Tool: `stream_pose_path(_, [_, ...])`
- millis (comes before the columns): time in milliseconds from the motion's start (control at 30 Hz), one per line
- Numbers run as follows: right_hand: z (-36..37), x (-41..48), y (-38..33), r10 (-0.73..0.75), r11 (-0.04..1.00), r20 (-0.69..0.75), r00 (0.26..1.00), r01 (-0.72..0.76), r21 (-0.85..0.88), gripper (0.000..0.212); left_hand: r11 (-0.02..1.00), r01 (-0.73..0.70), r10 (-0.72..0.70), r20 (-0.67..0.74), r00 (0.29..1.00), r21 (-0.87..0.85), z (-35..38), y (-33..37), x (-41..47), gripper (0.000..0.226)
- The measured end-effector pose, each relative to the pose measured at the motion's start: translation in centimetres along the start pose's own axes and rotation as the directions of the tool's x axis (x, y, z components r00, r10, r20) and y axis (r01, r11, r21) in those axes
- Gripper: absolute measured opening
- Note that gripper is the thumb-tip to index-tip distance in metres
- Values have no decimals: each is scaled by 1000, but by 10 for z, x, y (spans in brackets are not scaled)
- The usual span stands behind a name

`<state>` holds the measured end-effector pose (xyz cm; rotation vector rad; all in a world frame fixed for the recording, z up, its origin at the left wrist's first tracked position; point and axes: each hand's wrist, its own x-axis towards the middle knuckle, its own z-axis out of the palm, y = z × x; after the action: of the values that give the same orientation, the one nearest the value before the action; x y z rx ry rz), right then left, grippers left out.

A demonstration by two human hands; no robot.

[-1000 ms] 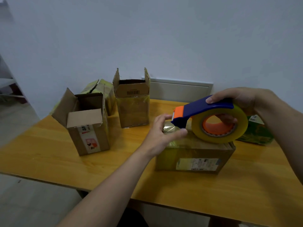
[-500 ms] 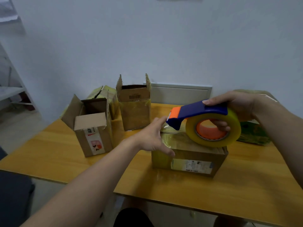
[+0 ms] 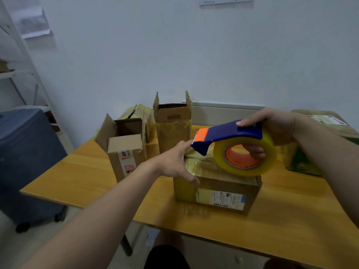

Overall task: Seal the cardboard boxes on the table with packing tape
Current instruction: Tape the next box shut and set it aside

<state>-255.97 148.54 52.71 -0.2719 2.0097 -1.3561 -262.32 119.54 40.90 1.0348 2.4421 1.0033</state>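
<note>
Now on the closed box (image 3: pixel 219 193), mid-counter (image 3: pixel 81 171), no longer pinching: pressing the tape strip (image 3: pixel 202 164) over its nine-o'clock edge with left hand (image 3: pixel 174 162), fingers spread. Gripping tape dispenser (image 3: pixel 229 133) above, right hand (image 3: pixel 272 125) fingers curled round it. Probably cutting next.

Navy blue with orange nose on the tape dispenser (image 3: pixel 229 133), clear yellow round an orange core on its tape roll (image 3: pixel 270 156). Brown on the box (image 3: pixel 252 191) beneath, with a white-and-blue label (image 3: pixel 220 198) printed black; honey-yellow wood grain on the worktop (image 3: pixel 291 226). At 9 o'clock, brown open box (image 3: pixel 115 166) labelled white and red.
</note>
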Motion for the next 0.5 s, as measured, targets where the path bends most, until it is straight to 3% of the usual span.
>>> stream_pose_path(267, [-10, -7, 3, 8, 1000, 13, 1000, -8, 16, 76, 1000, -12, 11, 31, 999, 24, 0, -6, 7, 106])
stream_pose_path(500, [-21, -22, 9, 80, 997, -105, 991, -79, 11, 77, 999, 38, -39, 76, 996, 9, -3, -10, 10, 101])
